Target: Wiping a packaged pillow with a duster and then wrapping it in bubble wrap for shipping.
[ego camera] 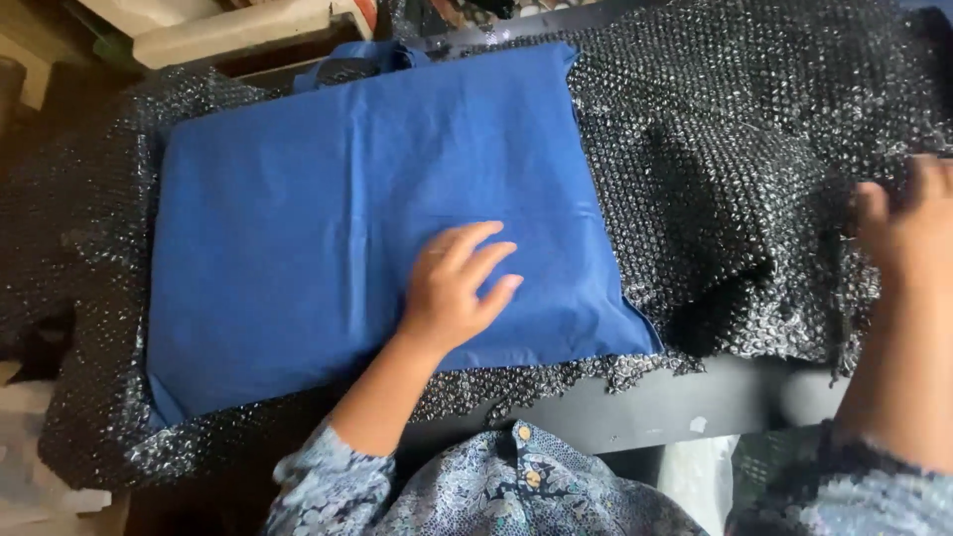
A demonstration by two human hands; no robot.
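Patterned sleeves (516, 491) nearest; left hand (452, 288) fingers spread flat on blue bag (328, 208); right hand (908, 233) blurred, fingers unclear, on black bubble wrap (735, 159). Risk: bag sliding, wrap bunching beyond fingertips.

package: flat blue cloth bag (328, 218) | centre-left, lying on black bubble wrap (735, 149) | labels/screens: none

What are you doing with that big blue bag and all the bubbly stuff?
A person's left hand lies flat on a blue cloth bag, which lies on black bubble wrap spread over a dark table. The right hand rests on the bubble wrap at the right, where it is bunched up.
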